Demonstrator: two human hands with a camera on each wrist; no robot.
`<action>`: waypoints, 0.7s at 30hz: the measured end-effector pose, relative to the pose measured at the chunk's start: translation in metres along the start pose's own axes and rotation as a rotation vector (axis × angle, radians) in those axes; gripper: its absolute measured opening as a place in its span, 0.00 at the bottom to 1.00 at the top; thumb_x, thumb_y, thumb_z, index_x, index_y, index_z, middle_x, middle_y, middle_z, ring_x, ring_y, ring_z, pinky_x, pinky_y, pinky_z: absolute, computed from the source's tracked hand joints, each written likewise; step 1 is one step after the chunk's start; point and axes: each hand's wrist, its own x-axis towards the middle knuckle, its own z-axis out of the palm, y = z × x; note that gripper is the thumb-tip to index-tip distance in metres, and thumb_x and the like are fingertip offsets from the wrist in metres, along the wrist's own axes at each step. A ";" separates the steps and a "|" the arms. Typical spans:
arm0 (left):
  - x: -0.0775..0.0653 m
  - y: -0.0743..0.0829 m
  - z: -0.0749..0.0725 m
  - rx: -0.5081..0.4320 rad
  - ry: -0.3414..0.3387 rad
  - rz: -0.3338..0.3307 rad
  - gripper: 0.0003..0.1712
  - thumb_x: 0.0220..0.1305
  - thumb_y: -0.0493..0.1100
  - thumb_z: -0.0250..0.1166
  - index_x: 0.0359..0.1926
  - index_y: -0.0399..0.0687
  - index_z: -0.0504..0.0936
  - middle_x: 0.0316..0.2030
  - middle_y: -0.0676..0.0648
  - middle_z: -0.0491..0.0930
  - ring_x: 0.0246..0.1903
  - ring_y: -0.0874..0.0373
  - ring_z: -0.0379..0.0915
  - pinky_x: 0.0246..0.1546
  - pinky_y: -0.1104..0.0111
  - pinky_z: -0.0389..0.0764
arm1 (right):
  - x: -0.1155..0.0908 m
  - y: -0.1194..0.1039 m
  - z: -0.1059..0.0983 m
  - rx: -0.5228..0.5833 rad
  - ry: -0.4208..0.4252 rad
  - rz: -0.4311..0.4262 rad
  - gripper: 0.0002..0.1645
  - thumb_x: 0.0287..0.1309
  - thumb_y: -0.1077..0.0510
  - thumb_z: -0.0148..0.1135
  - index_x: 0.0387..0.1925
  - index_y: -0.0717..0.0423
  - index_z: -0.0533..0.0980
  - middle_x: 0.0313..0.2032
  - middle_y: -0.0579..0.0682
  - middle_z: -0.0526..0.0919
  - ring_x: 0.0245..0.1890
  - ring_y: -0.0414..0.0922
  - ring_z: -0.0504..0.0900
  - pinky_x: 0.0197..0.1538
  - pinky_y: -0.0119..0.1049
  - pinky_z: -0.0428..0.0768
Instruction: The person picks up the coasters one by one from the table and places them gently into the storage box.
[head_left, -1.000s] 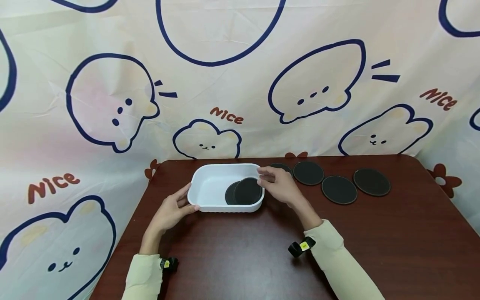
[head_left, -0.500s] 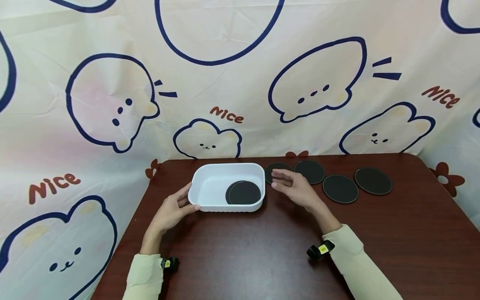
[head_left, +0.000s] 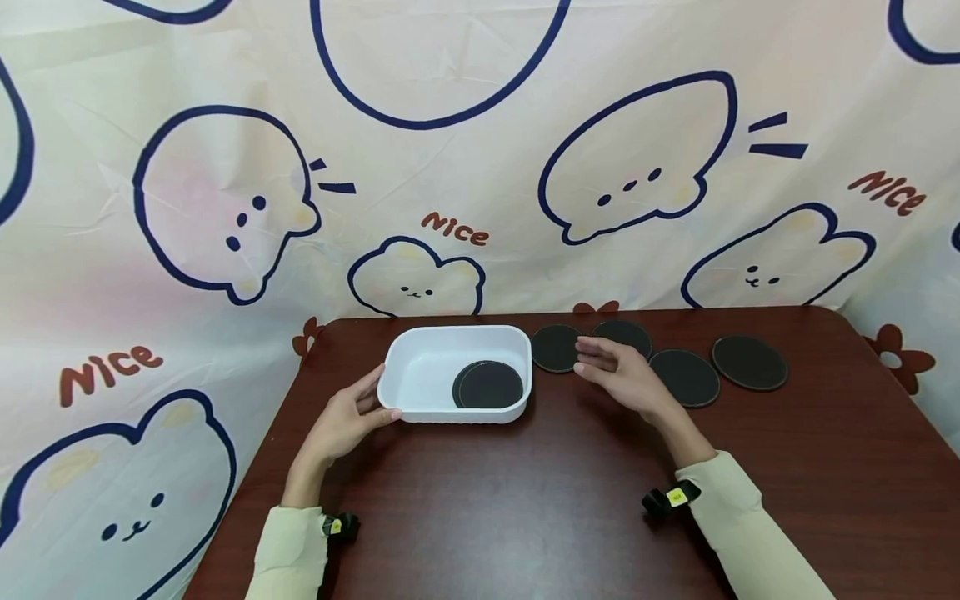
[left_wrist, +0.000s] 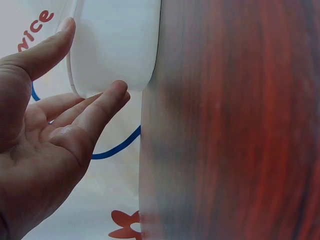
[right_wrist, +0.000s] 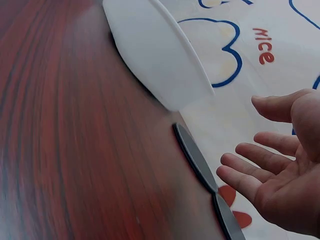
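Nearest me, pale cream sleeves [head_left: 288, 554] of soft, rumpled cloth cover my forearms, each carrying a blocky black wrist camera [head_left: 658, 503] with a yellow label. Below runs the desk [head_left: 480, 500], dark red-brown, streaked with wood grain and faintly shiny.

At 11 o'clock my left hand [head_left: 341, 425] holds the 8 o'clock corner of a white tray [head_left: 416, 375], thumb at the rim, fingers against the end wall. At 1 o'clock my right hand [head_left: 618, 375] hangs free, its fingers loose, slightly bent and gripping nothing.

The tray rests at 12 o'clock: smooth, plastic-looking, an oblong with rounded corners. Toward its 4 o'clock side, flat black discs [head_left: 487, 385] overlap, dark and matte, each with a fine paler edge. Matching coaster-like discs [head_left: 750, 362] lie on the desk from just past 12 to between 1 and 2 o'clock, the first just beside the tray; my right hand hides part of the second.

Farthest off, a creased pale cloth backdrop [head_left: 465, 183] bears thick navy outlines.

Counted from near to far: two sleeves, two wrist cameras, one tray, two discs in it, four on the desk; on the cloth, five bear heads [head_left: 416, 279] with faces, "Nice" printed three times, three rust-red flowers [head_left: 888, 340].
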 end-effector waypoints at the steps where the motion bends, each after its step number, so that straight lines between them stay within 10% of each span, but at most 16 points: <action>1: 0.000 0.000 0.000 -0.002 0.002 -0.002 0.55 0.68 0.42 0.76 0.86 0.44 0.54 0.80 0.34 0.64 0.73 0.35 0.72 0.61 0.54 0.84 | -0.001 0.002 -0.003 -0.008 0.003 0.004 0.39 0.77 0.49 0.64 0.80 0.59 0.66 0.75 0.63 0.74 0.73 0.60 0.78 0.71 0.57 0.80; 21: -0.001 0.001 -0.001 0.015 0.002 0.022 0.53 0.69 0.42 0.76 0.85 0.39 0.54 0.79 0.31 0.65 0.72 0.34 0.73 0.59 0.55 0.86 | -0.018 0.015 -0.045 -0.079 0.055 0.084 0.44 0.78 0.44 0.63 0.84 0.57 0.60 0.79 0.64 0.69 0.78 0.61 0.71 0.74 0.60 0.73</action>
